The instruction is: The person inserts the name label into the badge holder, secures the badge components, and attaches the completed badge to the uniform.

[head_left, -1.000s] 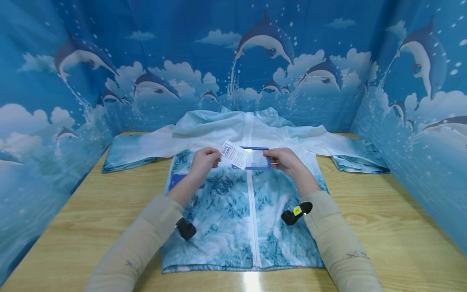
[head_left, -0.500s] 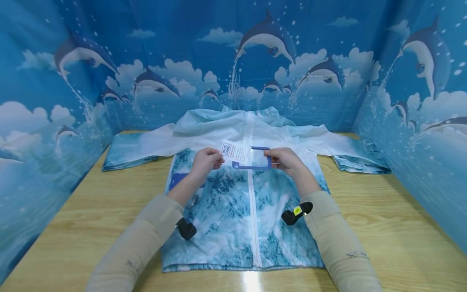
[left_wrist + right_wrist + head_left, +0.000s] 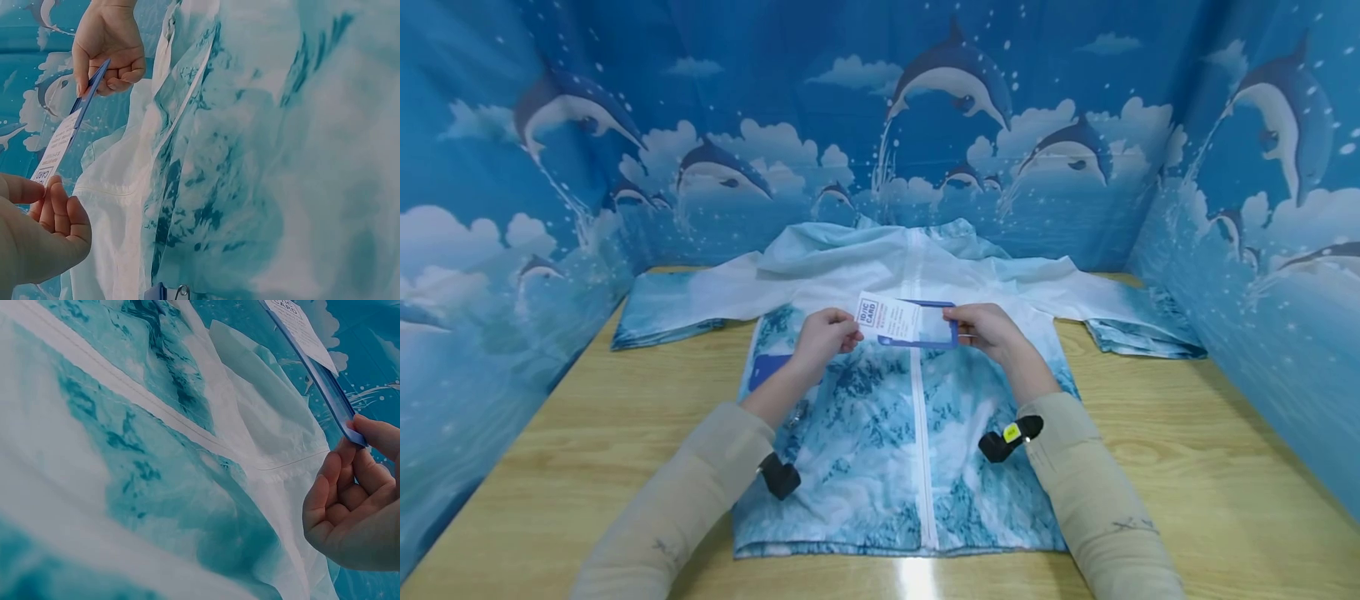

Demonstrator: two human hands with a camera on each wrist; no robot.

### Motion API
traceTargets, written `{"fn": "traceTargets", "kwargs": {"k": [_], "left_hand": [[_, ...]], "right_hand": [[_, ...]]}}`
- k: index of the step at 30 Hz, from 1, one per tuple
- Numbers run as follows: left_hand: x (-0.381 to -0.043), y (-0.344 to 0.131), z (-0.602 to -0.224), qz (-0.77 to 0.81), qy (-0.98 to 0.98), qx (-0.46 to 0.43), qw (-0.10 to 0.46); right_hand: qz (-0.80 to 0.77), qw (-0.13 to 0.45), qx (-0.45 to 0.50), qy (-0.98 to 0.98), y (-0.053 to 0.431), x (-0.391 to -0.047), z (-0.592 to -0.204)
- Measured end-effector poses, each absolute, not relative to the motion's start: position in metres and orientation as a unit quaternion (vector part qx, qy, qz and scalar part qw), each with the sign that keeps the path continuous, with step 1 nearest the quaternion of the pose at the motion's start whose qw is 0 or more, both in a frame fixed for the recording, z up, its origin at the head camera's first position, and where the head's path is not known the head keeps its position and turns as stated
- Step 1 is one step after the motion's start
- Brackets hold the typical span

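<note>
Between thumb and fingers, my left hand pinches the left end of a white paper card printed "ID/IC CARD". My right hand pinches the right end of a blue-framed card holder. The card lies over the left part of the holder; whether its edge is inside the frame, I cannot tell. In the right wrist view the card overlaps the far part of the frame. Both things are held above a blue and white zip jacket spread on the table.
Another blue piece lies on the jacket's left side, partly behind the left forearm, with a metal clip near it. The wooden table reaches out on both sides. A dolphin-print curtain encloses the back and sides.
The left hand has turned the card from a tilted slant to nearly level with the holder, and it has shifted slightly right over it. The right hand holds still.
</note>
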State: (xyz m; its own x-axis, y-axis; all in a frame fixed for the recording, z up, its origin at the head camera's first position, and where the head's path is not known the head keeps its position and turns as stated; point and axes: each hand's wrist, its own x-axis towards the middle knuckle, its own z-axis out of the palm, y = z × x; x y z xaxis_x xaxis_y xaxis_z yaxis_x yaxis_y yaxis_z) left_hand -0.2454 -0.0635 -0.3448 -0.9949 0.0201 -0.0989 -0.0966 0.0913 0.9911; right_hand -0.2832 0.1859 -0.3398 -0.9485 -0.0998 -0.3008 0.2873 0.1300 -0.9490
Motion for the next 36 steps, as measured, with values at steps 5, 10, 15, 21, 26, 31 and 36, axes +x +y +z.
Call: {"fn": "traceTargets", "kwargs": {"k": [5,10,15,21,26,31,36], "left_hand": [[-0.245,-0.061,-0.347,0.664,0.746,-0.016,0.05],[-0.243,-0.057,-0.348,0.648,0.76,-0.011,0.052],[-0.24,-0.054,-0.348,0.637,0.769,-0.009,0.052],[-0.242,-0.051,-0.347,0.626,0.778,-0.002,0.054],[-0.244,-0.048,-0.347,0.601,0.798,0.004,0.05],[-0.244,-0.046,-0.349,0.587,0.808,0.006,0.056],[-0.245,-0.044,-0.35,0.578,0.814,0.005,0.058]], "right_hand": [[-0.656,0.151,0.066,0.737,0.186,-0.284,-0.339],[-0.652,0.153,0.073,0.739,0.186,-0.283,-0.339],[-0.653,0.151,0.073,0.739,0.187,-0.282,-0.339],[-0.656,0.147,0.077,0.737,0.187,-0.284,-0.34],[-0.66,0.147,0.077,0.732,0.187,-0.284,-0.34],[-0.661,0.144,0.077,0.733,0.187,-0.284,-0.34],[-0.661,0.146,0.073,0.733,0.187,-0.284,-0.34]]}}
